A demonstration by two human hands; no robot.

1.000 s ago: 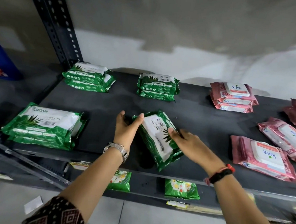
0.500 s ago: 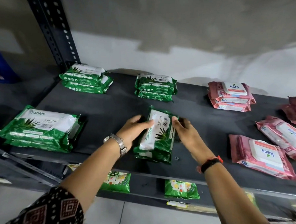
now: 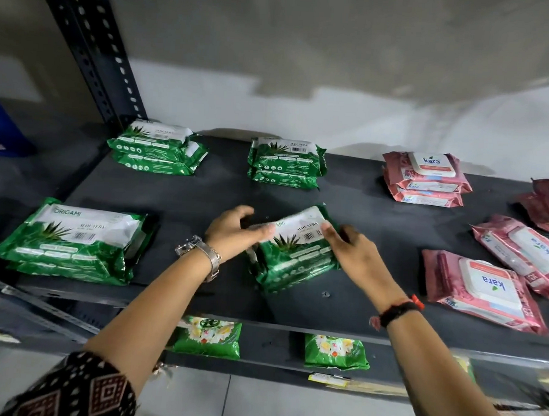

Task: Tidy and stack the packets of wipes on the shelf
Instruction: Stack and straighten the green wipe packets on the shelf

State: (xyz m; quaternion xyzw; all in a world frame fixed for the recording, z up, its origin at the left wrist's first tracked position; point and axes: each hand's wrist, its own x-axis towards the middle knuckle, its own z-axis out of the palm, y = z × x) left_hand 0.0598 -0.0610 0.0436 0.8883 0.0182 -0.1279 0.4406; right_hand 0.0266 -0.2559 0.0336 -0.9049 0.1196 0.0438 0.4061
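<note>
Wipes in a green packet (image 3: 296, 253) sit at the middle front of the dark shelf (image 3: 377, 219), on top of another green packet, gripped at its left end by the left hand (image 3: 233, 234) and at its right end by the right hand (image 3: 356, 260). Left of them lies a front green stack (image 3: 71, 245); behind are two more green stacks (image 3: 157, 150) (image 3: 288, 162). To the right are a pink stack (image 3: 427, 177) and loose pink packets (image 3: 482, 290).
</note>
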